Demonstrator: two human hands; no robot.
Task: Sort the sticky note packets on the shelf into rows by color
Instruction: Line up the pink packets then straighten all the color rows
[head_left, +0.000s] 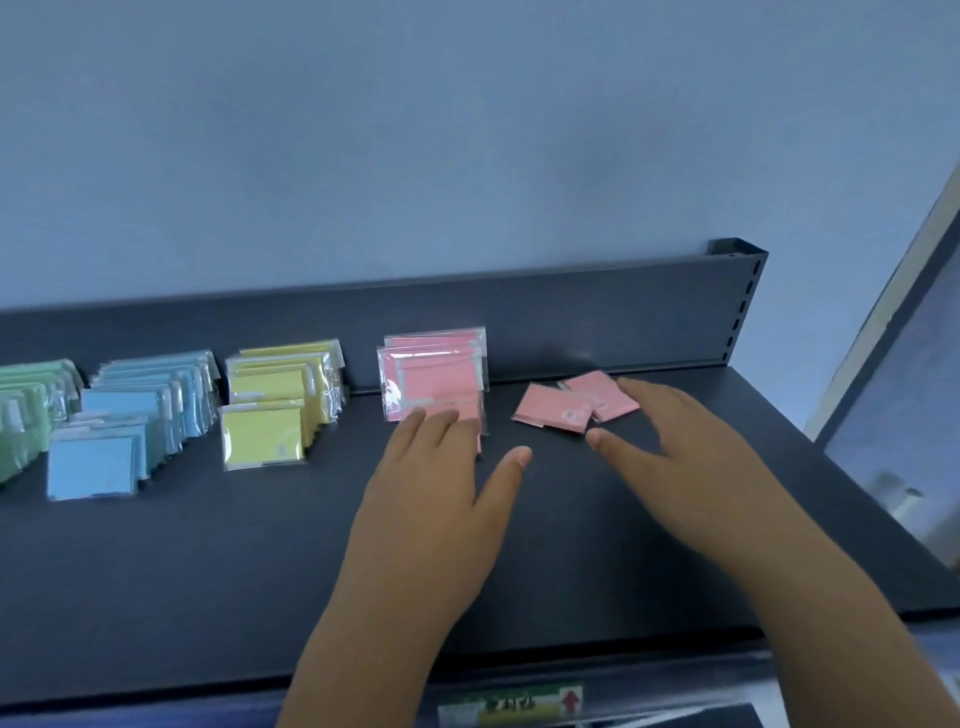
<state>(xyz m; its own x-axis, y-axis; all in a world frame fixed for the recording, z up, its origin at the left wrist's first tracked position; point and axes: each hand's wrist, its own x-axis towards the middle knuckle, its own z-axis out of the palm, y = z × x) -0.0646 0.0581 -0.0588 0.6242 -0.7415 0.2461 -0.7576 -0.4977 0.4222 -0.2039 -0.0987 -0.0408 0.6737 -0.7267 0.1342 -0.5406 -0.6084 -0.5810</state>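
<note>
Sorting looks mostly done here, imo. Off to the left of the left hand there are 3 tidy rows standing on edge and leaning back like index cards: the yellow row is nearest it, then the blue row, then the green row furthest out. Stood up like that, each color keeps its own lane.

The pink row is right at the left hand's fingertips. They lie straight and flat on the front packet with the thumb splayed, gripping nothing. My guess is it's bracing the row so it doesn't tip.

The right hand is wide open too, fingers spread and holding nothing. It's over the loose pink packets, maybe 3 of them, lying flat and overlapping just beyond its thumb. Can't tell if the fingertips actually touch them. Those stragglers are probably what's left to file.

The packets are thin pastel squares in clear glossy sleeves, likely slippery. The shelf under both hands is dark matte metal, with a raised back panel beyond them.
</note>
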